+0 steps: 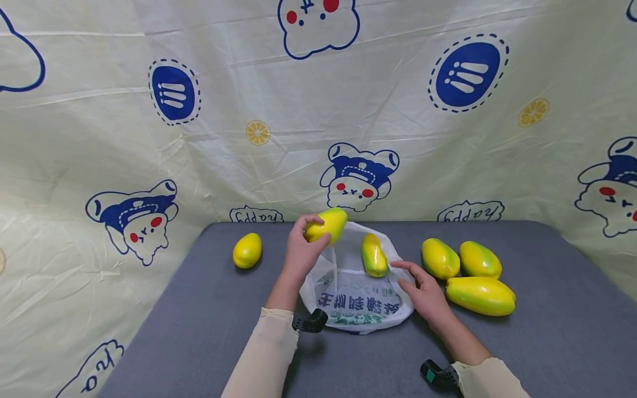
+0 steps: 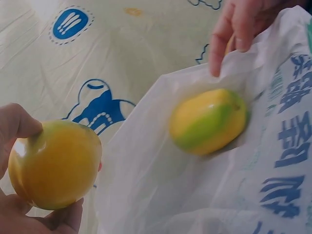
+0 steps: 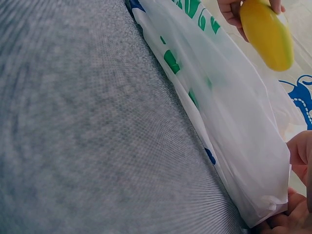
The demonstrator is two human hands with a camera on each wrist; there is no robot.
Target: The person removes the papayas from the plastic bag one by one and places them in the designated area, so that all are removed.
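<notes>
My left hand [image 1: 304, 251] grips a yellow mango [image 1: 330, 224] between thumb and fingers, raised over the left rim of a white plastic bag [image 1: 318, 287]. Blue characters and green leaves are printed on the bag, which lies with its mouth spread. A yellow-green mango [image 1: 373, 255] sits inside it, also plain in the left wrist view. At the bag's right rim, my right hand [image 1: 423, 290] holds the plastic between thumb and fingers. In the right wrist view that hand [image 3: 300, 195] is partly cut off and partly covered by the bag.
One mango [image 1: 247, 250] lies on the grey table [image 1: 199, 331] left of the bag. To the right are two mangoes [image 1: 440, 258] and a longer yellow-green fruit [image 1: 480, 296], close together. A printed cloth [image 1: 224, 177] hangs behind the table.
</notes>
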